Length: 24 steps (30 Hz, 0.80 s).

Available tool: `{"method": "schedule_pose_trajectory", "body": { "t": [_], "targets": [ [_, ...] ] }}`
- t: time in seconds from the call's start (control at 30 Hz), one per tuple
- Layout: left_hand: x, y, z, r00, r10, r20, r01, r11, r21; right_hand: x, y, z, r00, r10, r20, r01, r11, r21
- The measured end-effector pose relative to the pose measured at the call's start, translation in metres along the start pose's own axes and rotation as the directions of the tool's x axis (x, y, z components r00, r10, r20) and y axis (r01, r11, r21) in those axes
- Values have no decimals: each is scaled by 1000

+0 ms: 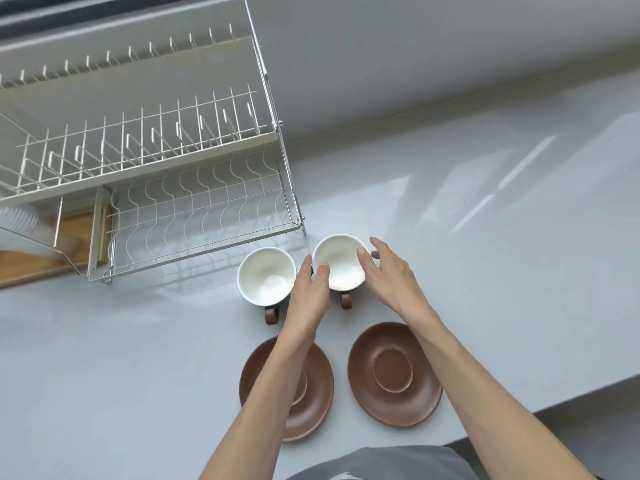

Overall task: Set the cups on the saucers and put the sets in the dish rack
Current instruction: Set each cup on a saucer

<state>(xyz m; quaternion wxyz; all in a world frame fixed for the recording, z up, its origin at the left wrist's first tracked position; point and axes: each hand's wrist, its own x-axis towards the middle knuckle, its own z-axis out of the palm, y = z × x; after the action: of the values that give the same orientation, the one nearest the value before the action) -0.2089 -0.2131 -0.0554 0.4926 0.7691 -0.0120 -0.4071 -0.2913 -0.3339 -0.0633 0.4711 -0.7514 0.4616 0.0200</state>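
Two cups, white inside with brown handles, stand on the grey counter in front of the dish rack (173, 160). The left cup (266, 277) stands alone. My left hand (308, 296) pinches the left rim of the right cup (341, 268) between thumb and forefinger. My right hand (389, 275) touches that cup's right rim with the thumb, its fingers stretched past the cup's side. Nearer to me lie two brown saucers. The left saucer (320, 386) is partly hidden under my left forearm, and the right saucer (394, 374) is bare.
The white wire rack has two tiers, and its lower shelf (194, 216) is close behind the cups. A wooden board (34, 265) and a white ribbed item (17, 220) sit under the rack at the left. The counter edge (519, 407) runs along the lower right.
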Motion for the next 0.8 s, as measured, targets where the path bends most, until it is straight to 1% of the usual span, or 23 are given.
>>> {"method": "schedule_pose_trajectory", "body": {
  "t": [0.1, 0.17, 0.27, 0.57, 0.8],
  "targets": [
    [7, 3, 0, 999, -54, 3, 54, 995, -86, 7, 1, 0, 997, 46, 68, -56, 988, 144],
    [9, 4, 1, 998, -67, 22, 69, 991, -116, 9, 3, 0, 993, 67, 99, -86, 976, 200],
    [11, 5, 1, 997, -82, 16, 83, 985, -154, 10, 5, 0, 990, 89, 113, -117, 955, 272],
    [3, 4, 1, 999, -42, 5, 42, 977, -207, 1, 9, 0, 994, 82, 71, -99, 950, 297],
    [-12, -3, -3, 1000, 15, -17, -18, 983, -181, -20, 11, -7, 997, 59, 47, -71, 941, 331]
  ]
}}
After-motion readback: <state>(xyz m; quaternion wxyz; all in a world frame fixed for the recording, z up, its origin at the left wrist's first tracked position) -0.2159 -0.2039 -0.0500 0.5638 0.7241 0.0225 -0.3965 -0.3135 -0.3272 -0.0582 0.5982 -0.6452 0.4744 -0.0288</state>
